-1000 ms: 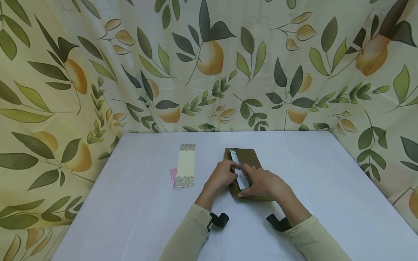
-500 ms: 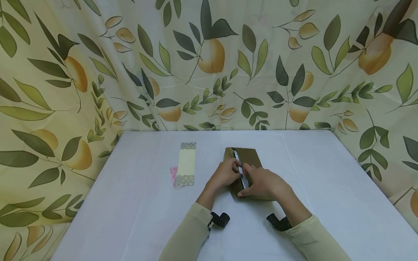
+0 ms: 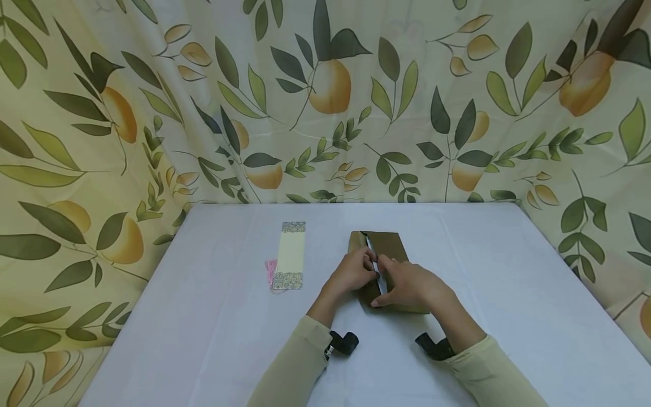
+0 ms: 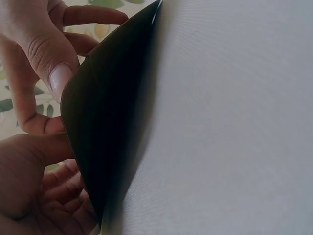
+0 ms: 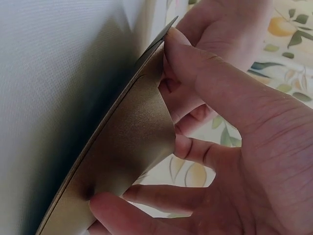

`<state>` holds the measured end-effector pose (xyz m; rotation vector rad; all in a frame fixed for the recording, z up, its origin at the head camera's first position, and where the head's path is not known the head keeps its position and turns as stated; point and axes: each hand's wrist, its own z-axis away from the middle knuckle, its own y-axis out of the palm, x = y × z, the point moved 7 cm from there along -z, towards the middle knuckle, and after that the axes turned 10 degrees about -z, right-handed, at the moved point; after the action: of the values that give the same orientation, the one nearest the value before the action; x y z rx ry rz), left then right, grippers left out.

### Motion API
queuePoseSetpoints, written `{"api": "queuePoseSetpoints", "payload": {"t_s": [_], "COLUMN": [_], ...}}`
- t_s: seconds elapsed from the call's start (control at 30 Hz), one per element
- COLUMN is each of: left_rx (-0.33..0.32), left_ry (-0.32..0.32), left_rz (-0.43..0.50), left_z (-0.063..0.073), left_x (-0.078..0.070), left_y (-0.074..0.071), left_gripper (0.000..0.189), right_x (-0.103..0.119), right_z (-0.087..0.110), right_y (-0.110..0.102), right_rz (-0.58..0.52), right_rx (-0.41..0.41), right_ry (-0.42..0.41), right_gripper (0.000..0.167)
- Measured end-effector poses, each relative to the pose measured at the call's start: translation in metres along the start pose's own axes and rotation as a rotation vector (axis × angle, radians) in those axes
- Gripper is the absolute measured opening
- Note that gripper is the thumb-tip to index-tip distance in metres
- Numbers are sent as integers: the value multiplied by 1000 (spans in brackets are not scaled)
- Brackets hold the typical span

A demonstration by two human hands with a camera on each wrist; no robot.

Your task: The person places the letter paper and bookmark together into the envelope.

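Observation:
A brown envelope lies right of the table's middle, its sheen and curled edge showing in the right wrist view. Only a thin white edge of a narrow strip shows in its long opening. My left hand is at this opening, fingertips curled against the strip's edge. My right hand grips the envelope from the right, thumb at its near edge and forefinger beside the opening. The left wrist view shows the envelope's dark near end, the right thumb on its corner and the left fingers partly hidden behind.
To the left lies a cream bookmark with patterned ends and a pink tassel. Under everything is a white-covered table. A curtain printed with fruit and leaves hangs behind and at the sides.
My left fingers have moved slightly right, and the white strip has slid rightward into the envelope, its broad face now out of sight. My right hand has barely moved.

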<state>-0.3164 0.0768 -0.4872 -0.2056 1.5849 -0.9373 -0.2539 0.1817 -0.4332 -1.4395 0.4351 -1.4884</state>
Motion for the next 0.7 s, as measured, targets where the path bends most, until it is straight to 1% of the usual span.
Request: {"api": "queuePoseSetpoints", "payload": {"t_s": [0.17,0.3,0.43,0.57,0.7], "left_rx": [-12,-39,-90,-133,-158], "left_ry": [7,1,-4,-19,-46], "left_rz": [-27,-50,-61,-46,-26], "left_z": [0,1,3,6,9], "left_x": [-2,-2,-1,6,14], "left_y": [-2,-7,-19,-33,-46], "left_gripper": [20,15,10,7,8], "right_x": [2,1,0,-3,-6], "right_z": [1,0,-2,-4,-4], "right_y": [-1,-1,0,2,2], "right_rz": [-5,1,-4,1,21], "right_rx": [1,-11,-24,-33,-40], "right_ry": [-16,-25,-12,9,19], "right_gripper": [71,71,69,71,72]}}
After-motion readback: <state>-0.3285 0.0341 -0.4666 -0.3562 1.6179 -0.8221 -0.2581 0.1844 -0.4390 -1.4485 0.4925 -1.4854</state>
